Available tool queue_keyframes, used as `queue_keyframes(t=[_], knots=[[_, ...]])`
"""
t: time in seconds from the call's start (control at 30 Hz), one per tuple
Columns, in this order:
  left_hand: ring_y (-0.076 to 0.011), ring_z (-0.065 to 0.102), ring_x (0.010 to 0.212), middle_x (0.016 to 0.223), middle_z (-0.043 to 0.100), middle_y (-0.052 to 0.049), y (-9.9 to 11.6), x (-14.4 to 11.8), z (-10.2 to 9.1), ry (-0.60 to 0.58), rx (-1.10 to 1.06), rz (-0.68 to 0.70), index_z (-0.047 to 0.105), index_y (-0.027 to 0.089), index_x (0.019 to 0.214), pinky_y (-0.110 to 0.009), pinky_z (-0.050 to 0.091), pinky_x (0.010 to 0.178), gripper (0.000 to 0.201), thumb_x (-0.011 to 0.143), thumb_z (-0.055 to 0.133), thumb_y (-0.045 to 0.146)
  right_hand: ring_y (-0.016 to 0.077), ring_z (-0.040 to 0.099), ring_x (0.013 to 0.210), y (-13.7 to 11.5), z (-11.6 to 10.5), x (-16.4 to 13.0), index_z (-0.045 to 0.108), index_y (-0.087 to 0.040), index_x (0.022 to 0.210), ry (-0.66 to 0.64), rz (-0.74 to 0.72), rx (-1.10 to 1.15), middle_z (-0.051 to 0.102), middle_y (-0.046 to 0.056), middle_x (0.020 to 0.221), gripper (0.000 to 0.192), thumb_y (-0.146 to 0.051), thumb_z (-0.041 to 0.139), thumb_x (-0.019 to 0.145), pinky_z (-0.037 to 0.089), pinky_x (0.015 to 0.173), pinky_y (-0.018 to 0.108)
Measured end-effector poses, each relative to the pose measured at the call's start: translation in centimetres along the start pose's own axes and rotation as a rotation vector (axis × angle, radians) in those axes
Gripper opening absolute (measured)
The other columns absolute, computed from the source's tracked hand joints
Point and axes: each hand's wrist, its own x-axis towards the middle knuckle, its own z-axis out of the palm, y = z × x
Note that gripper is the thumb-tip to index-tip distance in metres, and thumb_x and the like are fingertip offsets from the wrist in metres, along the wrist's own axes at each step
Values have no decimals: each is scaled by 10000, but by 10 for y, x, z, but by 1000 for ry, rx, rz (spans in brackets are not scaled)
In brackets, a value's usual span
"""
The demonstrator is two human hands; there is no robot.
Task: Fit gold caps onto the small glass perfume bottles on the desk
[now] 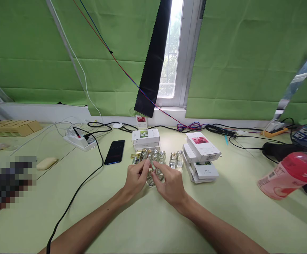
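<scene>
My left hand (pixel 135 179) and my right hand (pixel 171 184) meet at the middle of the table, fingers bent and closed in towards each other. Between their fingertips is a small clear glass bottle with a silvery top (pixel 154 170), partly hidden by the fingers. More small glass bottles (pixel 162 156) lie in a cluster just behind and under my hands; some have gold-toned parts. To the right of my right hand, a pair of similar bottles (pixel 172 161) lies apart from the cluster.
Behind the bottles is a stack of white boxes (pixel 146 134); another pile of white boxes (pixel 202 148) leans at the right. A phone (pixel 114 152) and a black cable (pixel 81 185) lie left. A power strip (pixel 80 139) stands farther back. A pink-labelled drink bottle (pixel 288 174) is far right.
</scene>
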Motion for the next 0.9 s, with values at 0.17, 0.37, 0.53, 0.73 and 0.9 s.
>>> queue_keyframes(t=[0.17, 0.37, 0.53, 0.73, 0.9], knots=[[-93, 428, 429, 515, 557, 4, -1, 0, 0, 9, 7, 17, 611, 158, 662, -235, 348, 466, 486, 1000, 416, 448, 188, 752, 778, 0, -1, 1, 685, -197, 1181, 4, -3, 14, 784, 74, 951, 261, -213, 577, 944, 585, 707, 261], [-84, 376, 424, 504, 512, 20, 2, 1, -1, 6, 0, 32, 597, 161, 656, -228, 326, 457, 471, 1002, 417, 425, 196, 755, 770, 0, -2, 1, 699, -214, 1162, -9, 22, 30, 790, 66, 948, 236, -240, 589, 955, 580, 696, 266], [-77, 357, 433, 504, 476, 32, 1, 1, -1, 9, -12, 62, 584, 158, 654, -222, 316, 462, 436, 1004, 434, 372, 191, 756, 768, 0, -3, 1, 701, -218, 1147, -11, 22, 39, 794, 48, 942, 212, -242, 613, 956, 564, 685, 261], [-71, 366, 438, 518, 498, 33, -1, 0, 0, 2, -8, 84, 587, 151, 671, -212, 318, 466, 409, 1007, 442, 334, 186, 751, 733, 1, -1, 1, 704, -192, 1129, 27, -12, 3, 795, 45, 892, 196, -254, 634, 957, 526, 645, 251], [-71, 373, 438, 522, 514, 29, 1, 1, 0, 4, -14, 94, 590, 148, 676, -210, 321, 465, 405, 1007, 440, 328, 175, 737, 684, 1, -1, 1, 713, -184, 1099, 50, -22, -23, 787, 27, 821, 176, -265, 634, 963, 496, 622, 248]])
